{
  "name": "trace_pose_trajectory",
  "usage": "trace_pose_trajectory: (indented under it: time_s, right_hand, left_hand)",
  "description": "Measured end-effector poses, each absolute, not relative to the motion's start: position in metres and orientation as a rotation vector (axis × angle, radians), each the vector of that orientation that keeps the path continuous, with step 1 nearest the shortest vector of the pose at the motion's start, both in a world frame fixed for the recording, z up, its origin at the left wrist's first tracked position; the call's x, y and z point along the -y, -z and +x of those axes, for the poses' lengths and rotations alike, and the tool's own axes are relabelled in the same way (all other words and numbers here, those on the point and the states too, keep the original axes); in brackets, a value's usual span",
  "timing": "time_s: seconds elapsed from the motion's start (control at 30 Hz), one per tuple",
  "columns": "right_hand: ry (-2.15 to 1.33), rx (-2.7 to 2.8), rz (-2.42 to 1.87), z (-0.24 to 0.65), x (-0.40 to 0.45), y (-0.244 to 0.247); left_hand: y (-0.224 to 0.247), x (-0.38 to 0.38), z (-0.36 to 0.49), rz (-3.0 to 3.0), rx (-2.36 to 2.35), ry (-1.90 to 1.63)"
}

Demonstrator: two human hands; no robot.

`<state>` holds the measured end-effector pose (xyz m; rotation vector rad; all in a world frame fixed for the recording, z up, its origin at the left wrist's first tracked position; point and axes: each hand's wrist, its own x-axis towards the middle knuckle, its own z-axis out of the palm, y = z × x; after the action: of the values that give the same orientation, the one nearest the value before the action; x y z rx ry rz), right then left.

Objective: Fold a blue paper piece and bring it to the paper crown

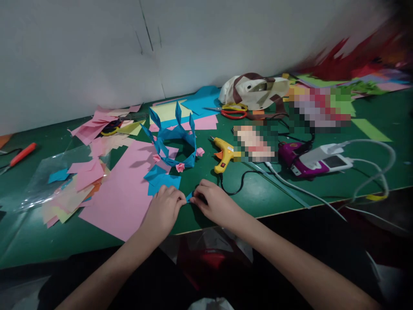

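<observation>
Between my two hands a small folded piece of blue paper (189, 197) is pinched near the table's front edge. My left hand (167, 202) closes on its left side, and my right hand (208, 198) grips the other side; fingers cover most of it. Just beyond my left hand lie blue paper squares (164, 181), partly on a large pink sheet (124, 185). Farther back stands a blue folded-paper crown (193, 150) with upright points and small pink paper flowers (180, 167) around its base. To its right lies a yellow glue gun (223, 155).
Paper scraps (85, 172) and a clear plastic sleeve (35, 185) cover the left side. Red-handled scissors (234, 114) and a cream bag (254, 91) lie at the back. Rightward are a purple power strip (303, 165), white cables (300, 191) and a clear glue stick (280, 187).
</observation>
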<state>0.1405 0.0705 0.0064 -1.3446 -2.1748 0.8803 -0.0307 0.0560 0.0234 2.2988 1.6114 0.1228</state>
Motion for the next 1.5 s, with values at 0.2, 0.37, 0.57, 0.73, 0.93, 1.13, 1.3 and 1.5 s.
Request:
trace_pose_trajectory:
  time_s: [0.2, 0.37, 0.57, 0.73, 0.93, 1.13, 1.3, 1.5]
  right_hand:
    - [-0.920, 2.143, -1.349, 0.140, -0.071, -0.006]
    - [-0.922, 2.122, -1.345, 0.140, -0.074, -0.006]
    - [-0.934, 2.099, -1.371, 0.141, -0.076, -0.003]
    - [-0.920, 2.088, -1.325, 0.142, -0.076, -0.002]
    - [-0.932, 2.104, -1.272, 0.144, -0.076, -0.003]
    - [-1.003, 2.045, -1.272, 0.148, -0.077, -0.003]
    - [-1.014, 2.038, -1.278, 0.149, -0.077, -0.004]
    - [-0.969, 2.117, -1.276, 0.150, -0.077, -0.007]
  left_hand:
    - [-0.024, -0.052, -0.029, 2.337, -1.777, -0.061]
    - [-0.031, -0.052, -0.026, 2.340, -1.795, -0.010]
    - [-0.037, -0.061, -0.032, 2.251, -1.664, -0.125]
    - [-0.042, -0.069, -0.033, 2.229, -1.620, -0.113]
    - [-0.044, -0.076, -0.031, 2.141, -1.568, -0.098]
    - [-0.043, -0.076, -0.028, 2.088, -1.617, -0.174]
    - [-0.041, -0.077, -0.030, 2.086, -1.572, -0.196]
    - [-0.040, -0.074, -0.030, 2.194, -1.582, -0.121]
